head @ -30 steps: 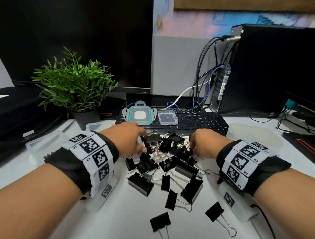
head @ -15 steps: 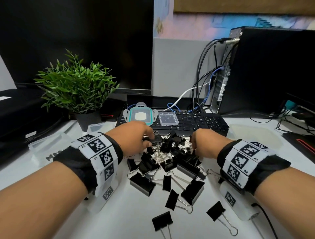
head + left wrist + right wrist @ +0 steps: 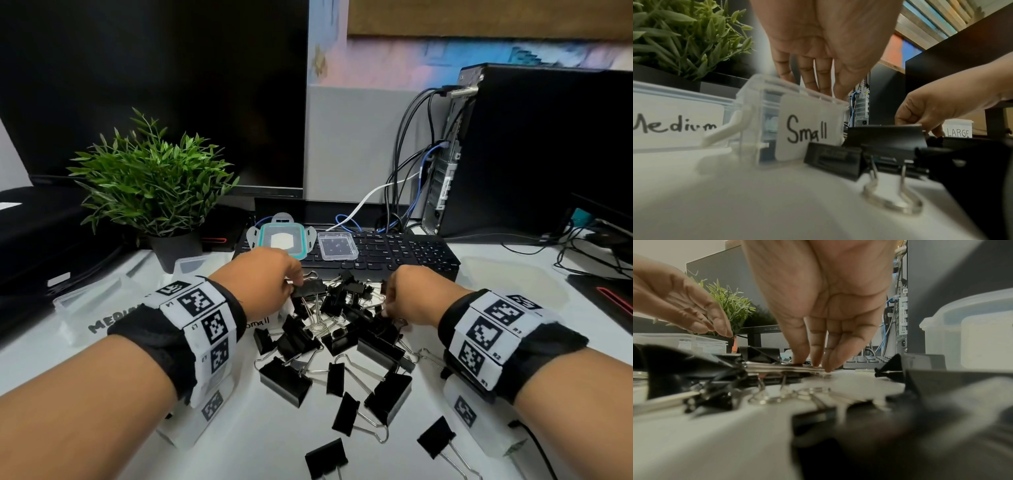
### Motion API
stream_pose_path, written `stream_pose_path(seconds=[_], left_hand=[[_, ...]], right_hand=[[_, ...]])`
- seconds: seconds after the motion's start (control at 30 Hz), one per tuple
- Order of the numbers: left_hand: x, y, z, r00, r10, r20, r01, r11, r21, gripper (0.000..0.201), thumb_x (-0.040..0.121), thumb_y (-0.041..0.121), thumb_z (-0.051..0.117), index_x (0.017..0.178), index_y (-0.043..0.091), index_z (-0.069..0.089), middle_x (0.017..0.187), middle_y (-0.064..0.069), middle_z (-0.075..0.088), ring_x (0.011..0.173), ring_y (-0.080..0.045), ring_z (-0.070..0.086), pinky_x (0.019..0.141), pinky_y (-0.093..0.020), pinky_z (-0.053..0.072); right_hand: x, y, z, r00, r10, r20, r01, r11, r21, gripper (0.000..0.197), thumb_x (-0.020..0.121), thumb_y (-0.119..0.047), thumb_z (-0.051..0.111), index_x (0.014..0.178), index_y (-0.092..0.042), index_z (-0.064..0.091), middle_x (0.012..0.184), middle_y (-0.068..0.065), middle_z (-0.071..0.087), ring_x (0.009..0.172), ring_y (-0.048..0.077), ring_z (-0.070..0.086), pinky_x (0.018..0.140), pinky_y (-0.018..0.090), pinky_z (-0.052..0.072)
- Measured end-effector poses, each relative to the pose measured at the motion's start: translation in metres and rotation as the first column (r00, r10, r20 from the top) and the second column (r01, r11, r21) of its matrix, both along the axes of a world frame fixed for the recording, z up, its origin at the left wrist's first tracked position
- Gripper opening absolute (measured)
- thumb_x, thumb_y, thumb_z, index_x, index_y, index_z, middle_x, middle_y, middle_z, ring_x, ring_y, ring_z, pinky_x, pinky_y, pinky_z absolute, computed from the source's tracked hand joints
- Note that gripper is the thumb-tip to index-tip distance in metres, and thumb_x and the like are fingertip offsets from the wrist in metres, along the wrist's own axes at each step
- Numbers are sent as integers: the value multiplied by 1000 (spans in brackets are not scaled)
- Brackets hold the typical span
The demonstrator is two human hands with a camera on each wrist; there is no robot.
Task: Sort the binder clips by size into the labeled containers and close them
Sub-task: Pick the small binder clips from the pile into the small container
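Note:
Several black binder clips [image 3: 342, 339] of different sizes lie heaped on the white desk between my hands. My left hand [image 3: 270, 277] hovers over the clear "Small" container [image 3: 809, 128], fingers fairly straight, fingertips touching a clip [image 3: 308, 289] on top of the heap. My right hand [image 3: 407, 294] reaches down at the heap's right side and pinches a binder clip [image 3: 884, 135] by its silver wire handles [image 3: 789, 367]. The "Medium" container [image 3: 674, 120] stands left of Small. The "LARGE" container [image 3: 957, 129] stands open at the right.
A teal-rimmed lid [image 3: 282, 240] and a clear lid [image 3: 337, 246] rest on the keyboard [image 3: 394, 255] behind the heap. A potted plant [image 3: 154, 185] stands at the back left, a computer tower [image 3: 534, 150] with cables at the back right. Loose clips lie near the front edge [image 3: 325, 457].
My left hand has shifted a little forward and right over the heap's top clip. The right hand has stayed at the heap's right side.

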State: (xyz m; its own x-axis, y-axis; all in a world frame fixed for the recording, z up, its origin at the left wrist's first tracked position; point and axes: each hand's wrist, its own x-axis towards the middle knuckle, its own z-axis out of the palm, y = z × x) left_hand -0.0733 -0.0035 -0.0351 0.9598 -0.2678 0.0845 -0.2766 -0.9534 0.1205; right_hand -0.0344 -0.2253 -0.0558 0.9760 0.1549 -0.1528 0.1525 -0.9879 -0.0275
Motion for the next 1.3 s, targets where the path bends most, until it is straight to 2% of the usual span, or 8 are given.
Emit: stream_pose_path(seconds=[0.3, 0.43, 0.63, 0.7, 0.8, 0.9, 1.0, 1.3], left_hand=[[-3, -5, -3, 999, -17, -29, 16, 999, -27, 23, 93, 16, 51, 108, 27, 65, 111, 6, 60, 102, -13, 57, 84, -22, 44], [-5, -9, -2, 999, -22, -26, 21, 999, -44, 24, 93, 13, 51, 107, 25, 67, 107, 7, 63, 100, -12, 58, 82, -21, 44], [-5, -8, -4, 1000, -28, -7, 28, 998, -64, 24, 91, 11, 50, 102, 24, 67, 105, 6, 62, 98, -14, 58, 84, -26, 48], [-4, -8, -6, 999, -46, 2, 46, 996, -71, 24, 92, 12, 50, 103, 24, 67, 101, 7, 61, 96, -12, 58, 80, -22, 45], [-4, -9, -7, 997, -74, 12, 75, 994, -78, 18, 92, 18, 55, 105, 24, 66, 92, 12, 55, 90, -8, 55, 76, -18, 39], [-6, -11, -7, 995, -98, 16, 99, 990, -98, 20, 89, 31, 61, 108, 25, 64, 94, 13, 58, 87, -5, 54, 78, -18, 42], [-6, -13, -6, 994, -106, 21, 107, 986, -125, 25, 88, 35, 62, 111, 25, 63, 100, 11, 66, 91, -6, 59, 83, -22, 48], [-8, -16, -5, 987, -121, 106, 141, 969, -204, 15, 91, 32, 59, 100, 26, 69, 85, 9, 69, 79, -7, 63, 75, -27, 53]], right_hand=[[-4, -3, -1, 994, 97, -43, -96, 995, 36, 23, 86, -17, 59, 106, -10, 69, 103, 9, 69, 97, 24, 65, 82, 31, 52], [-9, -2, 2, 992, 118, -51, -119, 993, -12, 10, 86, -17, 59, 93, -12, 66, 102, 10, 69, 95, 25, 65, 76, 29, 50], [-12, 2, 5, 998, 60, 8, -60, 998, -16, 25, 80, -19, 69, 101, -5, 66, 100, 9, 68, 91, 24, 65, 75, 29, 54], [-12, 2, 6, 995, 60, 79, -65, 996, 55, 26, 82, -21, 68, 103, -6, 65, 102, 8, 67, 92, 24, 63, 78, 30, 53], [-13, 5, 9, 975, 93, 202, -152, 942, 299, 29, 86, -18, 63, 113, -11, 61, 105, 4, 64, 93, 19, 59, 83, 28, 49], [-16, 11, 8, 950, 175, 257, -276, 855, 439, 12, 89, -17, 60, 100, -14, 65, 84, -1, 65, 75, 14, 61, 72, 26, 50], [-17, 14, 6, 950, 216, 223, -307, 770, 559, 9, 91, -11, 59, 90, -20, 61, 77, 1, 71, 73, 15, 70, 76, 35, 57], [-20, 15, 8, 934, 280, 223, -359, 723, 591, 6, 90, -16, 62, 92, -21, 59, 81, -1, 72, 78, 12, 69, 77, 34, 57]])
